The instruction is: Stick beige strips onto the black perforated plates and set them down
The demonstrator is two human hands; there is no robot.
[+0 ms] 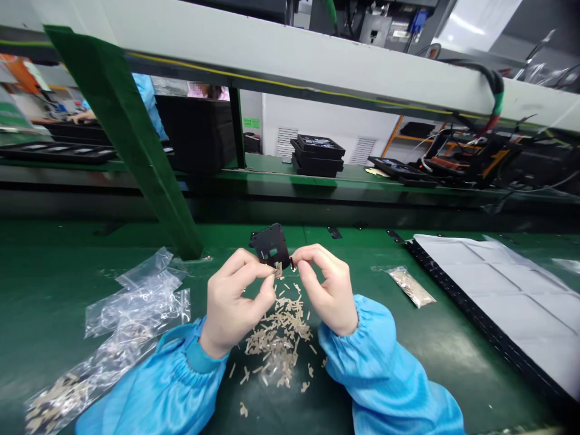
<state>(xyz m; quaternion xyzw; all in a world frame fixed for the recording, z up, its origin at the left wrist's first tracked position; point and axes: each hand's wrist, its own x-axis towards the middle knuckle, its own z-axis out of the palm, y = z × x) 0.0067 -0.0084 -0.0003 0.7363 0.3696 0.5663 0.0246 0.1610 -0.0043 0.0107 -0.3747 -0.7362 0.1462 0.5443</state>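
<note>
Between the thumb and forefinger of my left hand (240, 296) is a small tan strip (278, 266). My right hand (327, 287) is closed in a pinch just to the right, with a small dark piece (292, 262) at its fingertips. Just beyond the fingertips stands a tilted, flat black plate (270, 243) with cut-out openings. What supports the plate is hidden by the fingers. Below both hands, many small tan strips (284, 320) lie scattered in a loose pile on the green tabletop (435, 368).
Clear plastic bags (140, 308) lie at left, one holding tan pieces (54, 402). On the right are a small bag of tan pieces (411, 286) and a black tray with a pale lining (498, 296). A green post (131, 145) and an overhead beam (290, 54) cross the view.
</note>
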